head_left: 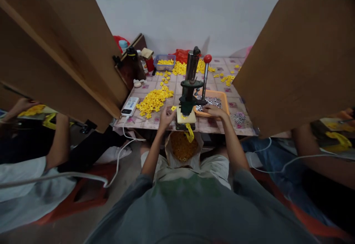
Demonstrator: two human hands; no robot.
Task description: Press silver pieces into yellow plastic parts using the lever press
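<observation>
My left hand (166,118) pinches a small yellow flower-shaped piece (173,108) just left of the hand press. The green hand press (188,98) stands upright at the table's front edge, its red-knobbed lever (205,77) raised on the right. Below its head is a pale block (186,118) with a bit of yellow on it, and a yellow strip (190,133) hangs from the front. Over an orange tray (225,101) of small silver metal parts (212,101), my right hand (215,111) dips its fingers, drawn together; whatever they grip is too small to make out.
Loose yellow flower pieces (154,101) are heaped on the left of the table. A blue basket (164,67) stands behind, and a white power bank (130,106) lies at left. Between my knees is an open bag (198,155) of flower pieces. Cardboard partitions (299,59) flank me; co-workers sit beyond.
</observation>
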